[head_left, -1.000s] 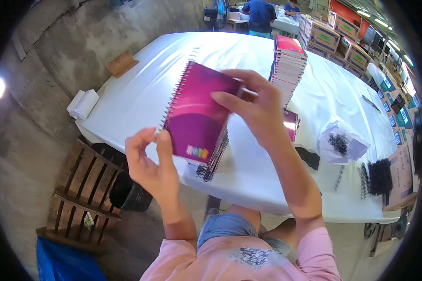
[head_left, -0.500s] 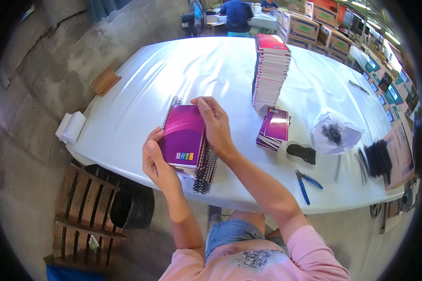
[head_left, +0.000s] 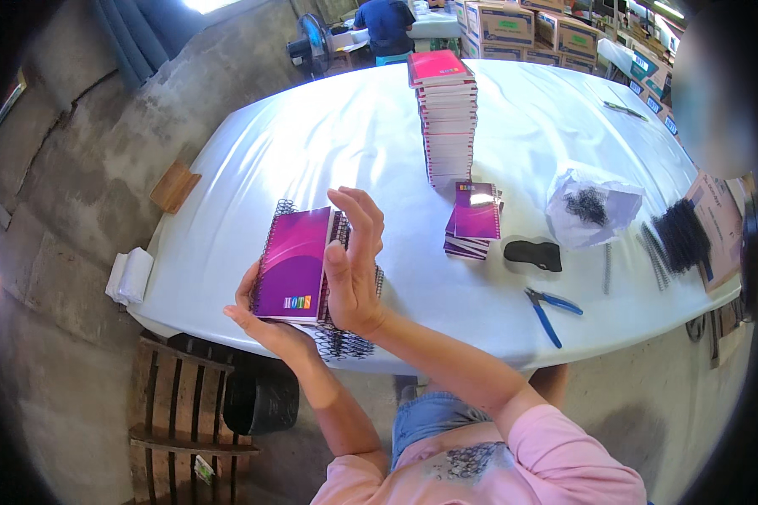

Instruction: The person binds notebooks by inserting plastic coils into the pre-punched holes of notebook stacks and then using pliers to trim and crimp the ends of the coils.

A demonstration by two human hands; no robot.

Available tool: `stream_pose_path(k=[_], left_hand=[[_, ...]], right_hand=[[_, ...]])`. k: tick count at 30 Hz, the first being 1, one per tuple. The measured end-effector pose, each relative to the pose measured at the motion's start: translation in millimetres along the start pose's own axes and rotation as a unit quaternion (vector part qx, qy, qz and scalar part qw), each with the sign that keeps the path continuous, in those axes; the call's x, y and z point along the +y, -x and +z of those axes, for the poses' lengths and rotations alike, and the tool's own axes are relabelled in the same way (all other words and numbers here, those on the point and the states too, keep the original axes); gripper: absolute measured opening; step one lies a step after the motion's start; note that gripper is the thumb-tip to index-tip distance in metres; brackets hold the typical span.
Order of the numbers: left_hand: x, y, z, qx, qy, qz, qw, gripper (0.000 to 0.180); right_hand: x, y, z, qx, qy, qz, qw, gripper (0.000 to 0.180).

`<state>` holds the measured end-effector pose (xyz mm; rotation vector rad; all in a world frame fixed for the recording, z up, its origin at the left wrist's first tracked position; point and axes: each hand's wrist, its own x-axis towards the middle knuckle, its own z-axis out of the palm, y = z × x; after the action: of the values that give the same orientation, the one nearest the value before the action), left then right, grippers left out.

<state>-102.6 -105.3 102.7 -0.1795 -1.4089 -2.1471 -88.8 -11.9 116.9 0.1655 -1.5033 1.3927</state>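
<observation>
A purple spiral notebook (head_left: 290, 265) with a glossy cover lies on top of a pile near the table's front edge. Black spiral coils (head_left: 343, 342) stick out from under it at the lower right. My left hand (head_left: 271, 332) grips the notebook's lower left corner, with the fingers along the coil side and the thumb low. Against the right edge stands my right hand (head_left: 358, 273), its fingers raised and apart, holding nothing. It covers part of the pile's right side.
A tall stack of red-covered notebooks (head_left: 448, 126) rises mid-table, with small purple notebooks (head_left: 477, 215) before it. To the right lie a black pouch-like item (head_left: 532, 255), blue-handled pliers (head_left: 547, 313), a white bag (head_left: 568, 231) holding black coils and a black coil bundle (head_left: 680, 236).
My right hand has come down from the notebook's upper right corner to its right edge, and its fingers have opened. The left hand has slid to the lower corner. The view has shifted.
</observation>
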Motion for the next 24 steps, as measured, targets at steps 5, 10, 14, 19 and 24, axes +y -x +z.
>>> stream_pose_path(k=[5,10,14,19,24], left_hand=[[1,-1,-1,0.007,0.027,-0.040,0.999,0.071],[17,-5,-23,0.101,-0.090,0.135,0.982,0.070],[72,37,-25,0.164,-0.032,0.354,0.920,0.061],[65,114,35,-0.078,0.169,0.506,0.842,0.024],[23,156,64,-0.426,-0.154,0.286,0.844,0.038]], right_hand=[[3,6,1,0.032,0.026,-0.115,0.992,0.048],[40,-20,-58,0.155,0.207,-0.059,0.964,0.062],[89,-31,-193,0.122,0.438,0.377,0.807,0.071],[106,-8,-227,-0.004,0.458,0.389,0.799,0.053],[50,6,-243,-0.084,0.293,0.222,0.926,0.033]])
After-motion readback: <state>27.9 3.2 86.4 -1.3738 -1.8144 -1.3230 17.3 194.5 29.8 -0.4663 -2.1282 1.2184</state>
